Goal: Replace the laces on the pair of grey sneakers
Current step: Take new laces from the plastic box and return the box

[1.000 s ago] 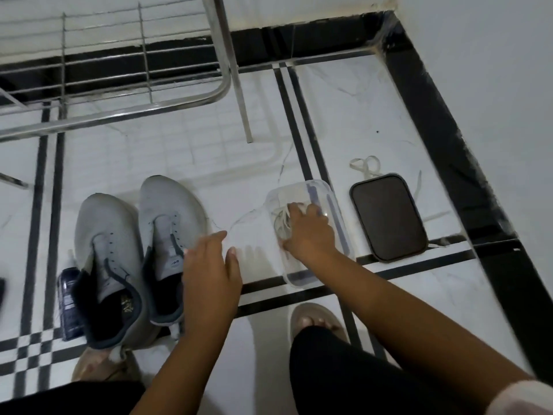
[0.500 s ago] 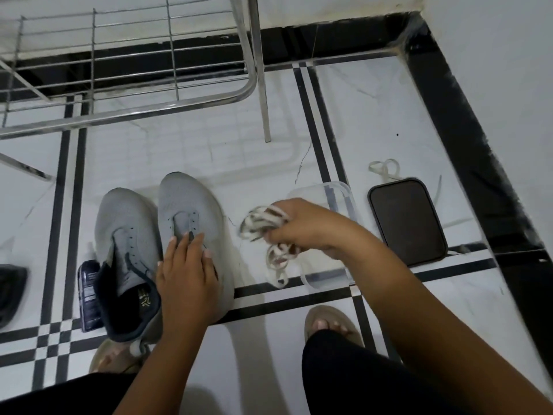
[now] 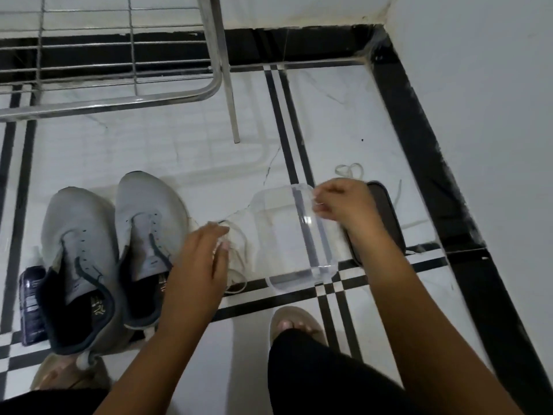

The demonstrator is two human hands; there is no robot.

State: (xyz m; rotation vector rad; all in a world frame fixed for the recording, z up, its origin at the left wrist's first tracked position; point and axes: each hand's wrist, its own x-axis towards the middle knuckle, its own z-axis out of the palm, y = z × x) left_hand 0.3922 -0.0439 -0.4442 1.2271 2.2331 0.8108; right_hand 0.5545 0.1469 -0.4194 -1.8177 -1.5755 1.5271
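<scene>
Two grey sneakers [image 3: 119, 250] sit unlaced on the floor; my left hand [image 3: 197, 265] presses flat on the white laces [image 3: 236, 253] beside them, my right hand [image 3: 344, 205] pinches the clear container [image 3: 299, 265]; next, untangle one lace first.

Right hand [image 3: 344, 206] let go of white laces [image 3: 236, 256]. Laces now lie on floor [image 3: 179, 151] between right sneaker [image 3: 149, 232] and clear box [image 3: 299, 235]. Right hand moved back to far rim of box, fingers curled there. Left hand [image 3: 199, 262] slid off sneaker, now rests on laces, fingers flat.
</scene>
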